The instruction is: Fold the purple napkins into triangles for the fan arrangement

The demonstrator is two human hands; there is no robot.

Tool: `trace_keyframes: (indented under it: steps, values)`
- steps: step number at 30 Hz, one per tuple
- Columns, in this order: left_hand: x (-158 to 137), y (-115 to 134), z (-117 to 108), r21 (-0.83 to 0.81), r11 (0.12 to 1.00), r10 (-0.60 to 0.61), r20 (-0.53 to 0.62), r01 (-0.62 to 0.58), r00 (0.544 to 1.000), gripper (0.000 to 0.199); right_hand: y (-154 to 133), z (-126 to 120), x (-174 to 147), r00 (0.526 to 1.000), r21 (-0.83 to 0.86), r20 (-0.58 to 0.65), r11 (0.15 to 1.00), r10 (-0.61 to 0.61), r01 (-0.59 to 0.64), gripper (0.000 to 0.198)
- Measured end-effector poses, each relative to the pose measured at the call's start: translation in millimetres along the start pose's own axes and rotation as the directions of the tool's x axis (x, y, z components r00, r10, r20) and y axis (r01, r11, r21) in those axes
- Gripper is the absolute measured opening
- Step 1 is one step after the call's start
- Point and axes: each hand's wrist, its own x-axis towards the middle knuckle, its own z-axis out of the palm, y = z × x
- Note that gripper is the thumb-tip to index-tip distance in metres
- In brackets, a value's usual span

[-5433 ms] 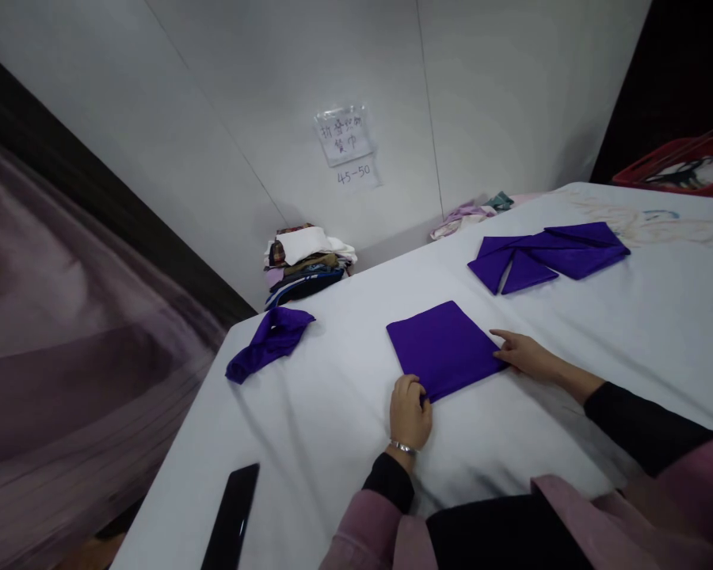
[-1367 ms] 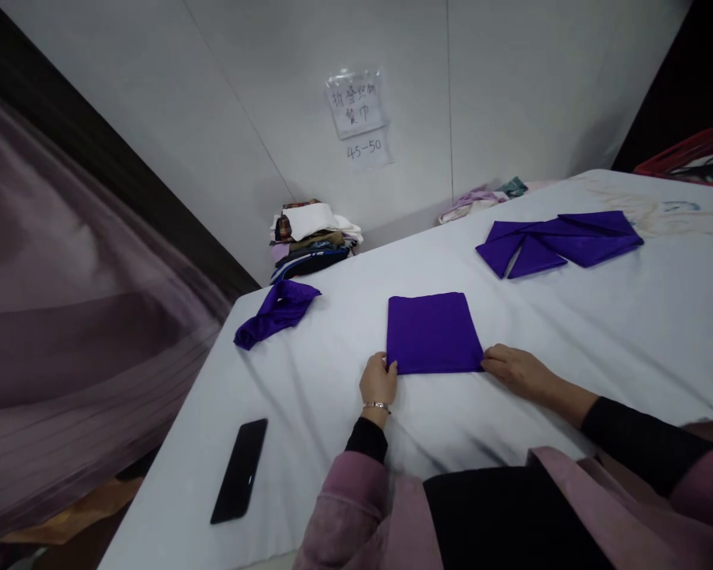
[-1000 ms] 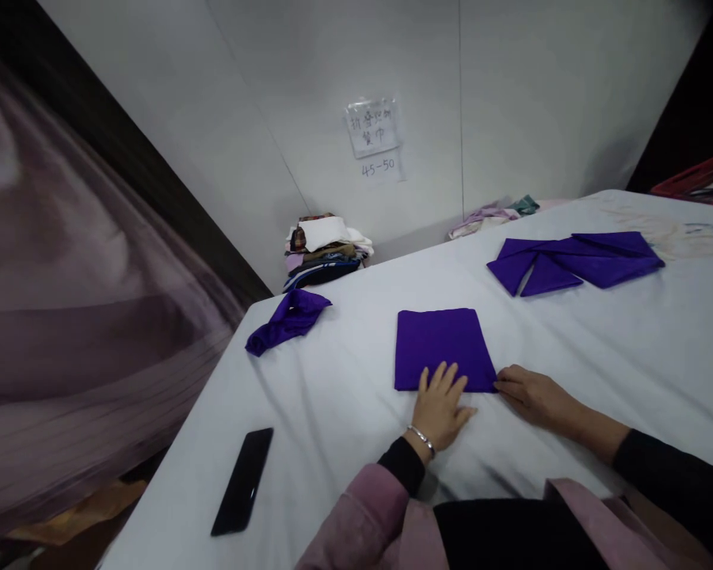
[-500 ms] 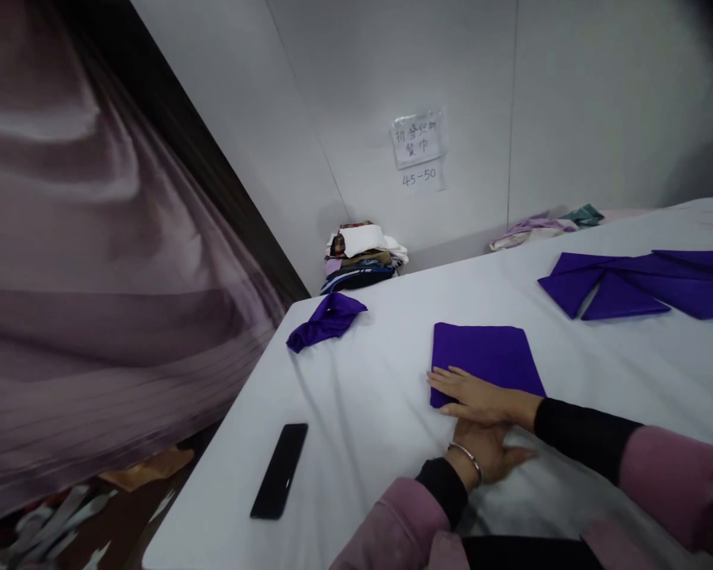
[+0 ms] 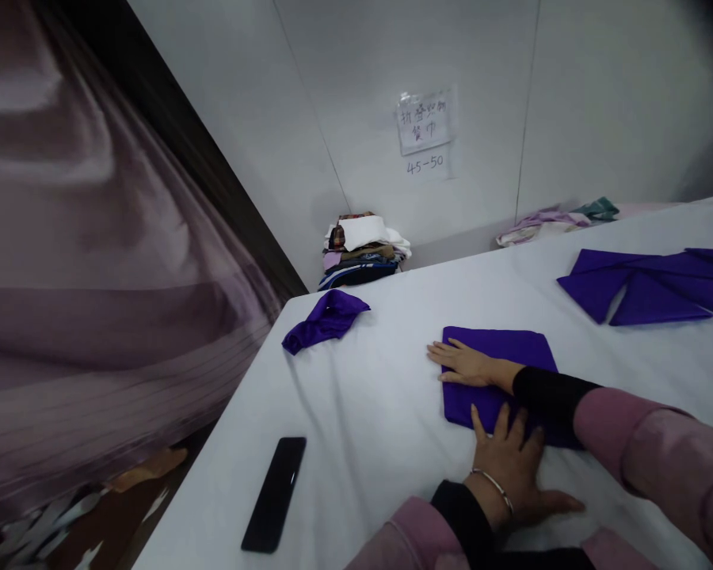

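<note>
A folded purple cloth napkin [image 5: 511, 342] lies flat on the white-covered table [image 5: 386, 419] in front of me. Across its left part stretches my right hand [image 5: 467, 364], palm down with fingers spread and the fingertips just past the left edge. My left hand [image 5: 511, 455], with a silver bangle at the wrist, rests at the near edge, its fingertips on the cloth and its thumb out to the right. Neither hand grips anything. My right forearm hides part of the napkin's right side.
A crumpled purple cloth [image 5: 326, 319] lies near the far left table corner, with a black phone [image 5: 275, 493] closer to me. More folded purple cloth [image 5: 642, 285] is at the right. Stacked fabrics [image 5: 362, 249] stand behind the table; a pink curtain [image 5: 95, 261] hangs left.
My right hand has slid away from me over the napkin. My left hand has come out from beneath it, fingers now spread on the near edge. More of the napkin's near side shows.
</note>
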Motion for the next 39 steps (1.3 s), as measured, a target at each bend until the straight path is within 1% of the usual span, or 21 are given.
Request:
trace_keyframes:
  steps: [4, 8, 13, 17, 18, 20, 22, 23, 26, 29, 31, 33, 34, 35, 36, 38, 39]
  values:
    - [-1.2, 0.4, 0.0, -0.042, 0.999, 0.015, -0.008, -0.016, 1.0, 0.08, 23.9, -6.0, 19.2, 0.998, -0.075, -0.021, 0.995, 0.063, -0.064, 0.07]
    - [-0.2, -0.3, 2.4, -0.022, 1.0, 0.019, -0.013, -0.019, 1.0, 0.082, 42.1, -6.7, 34.2, 0.991, -0.121, -0.041, 0.984, 0.128, -0.133, 0.07]
    - [0.7, 1.1, 1.9, -0.021, 1.0, 0.021, -0.005, -0.021, 1.0, 0.082, 47.3, -6.8, 40.3, 0.985, -0.152, -0.072, 0.974, 0.156, -0.165, 0.073]
    - [1.0, 3.0, 0.5, 0.008, 1.0, -0.002, 0.0, 0.002, 1.0, 0.081, 44.9, -13.4, 41.2, 0.979, -0.112, -0.042, 0.973, 0.199, -0.203, 0.07]
    - [1.3, 3.1, 0.5, 0.008, 1.0, -0.006, -0.002, 0.006, 1.0, 0.081, 42.7, -14.5, 39.7, 0.976, -0.1, -0.056, 0.971, 0.212, -0.216, 0.069]
    - [2.3, 2.9, 1.0, -0.008, 1.0, -0.008, -0.009, 0.008, 1.0, 0.081, 35.5, -13.8, 32.3, 0.968, -0.094, -0.121, 0.968, 0.22, -0.232, 0.067]
    - [3.8, 2.4, 2.0, -0.026, 1.0, -0.006, -0.014, 0.006, 1.0, 0.081, 24.4, -8.3, 18.4, 0.964, -0.115, -0.185, 0.97, 0.19, -0.213, 0.067]
    - [4.7, 2.4, 2.7, -0.032, 0.999, -0.008, -0.02, 0.008, 1.0, 0.081, 18.0, -4.2, 9.8, 0.966, -0.128, -0.198, 0.972, 0.168, -0.196, 0.067]
    - [6.8, 3.4, 4.4, -0.045, 0.999, -0.016, -0.044, 0.014, 0.999, 0.08, 1.2, 8.7, -15.5, 0.974, -0.157, -0.195, 0.976, 0.116, -0.148, 0.064]
    - [7.5, 5.2, 4.6, -0.059, 0.998, -0.01, -0.075, 0.006, 0.997, 0.076, -5.8, 16.8, -29.4, 0.981, -0.173, -0.149, 0.974, 0.121, -0.146, 0.064]
    - [7.0, 4.5, 2.4, -0.068, 0.998, 0.003, -0.095, -0.009, 0.995, 0.069, -5.0, 19.6, -31.3, 0.984, -0.182, -0.118, 0.971, 0.132, -0.152, 0.064]
    - [5.7, -0.2, -2.8, -0.082, 0.997, -0.005, -0.149, -0.007, 0.989, 0.054, -2.2, 21.6, -30.1, 0.985, -0.185, -0.119, 0.972, 0.126, -0.147, 0.063]
    - [4.7, -4.4, -6.8, -0.094, 0.995, -0.033, -0.202, 0.014, 0.979, 0.046, -0.6, 22.6, -29.2, 0.985, -0.184, -0.125, 0.973, 0.12, -0.142, 0.063]
    - [3.3, -9.9, -11.5, -0.106, 0.993, -0.079, -0.27, 0.052, 0.959, 0.039, 0.6, 23.5, -28.4, 0.985, -0.182, -0.127, 0.974, 0.115, -0.137, 0.062]
    - [1.5, -16.4, -16.7, -0.118, 0.987, -0.145, -0.345, 0.11, 0.927, 0.033, 1.6, 24.3, -27.8, 0.986, -0.181, -0.125, 0.974, 0.114, -0.135, 0.062]
    - [-3.5, -31.4, -26.5, -0.138, 0.95, -0.311, -0.464, 0.279, 0.83, 0.027, 2.6, 25.8, -27.2, 0.985, -0.184, -0.119, 0.972, 0.123, -0.144, 0.063]
    - [-6.6, -38.9, -30.2, -0.145, 0.913, -0.4, -0.493, 0.381, 0.773, 0.025, 2.7, 26.4, -27.1, 0.984, -0.185, -0.119, 0.971, 0.13, -0.151, 0.063]
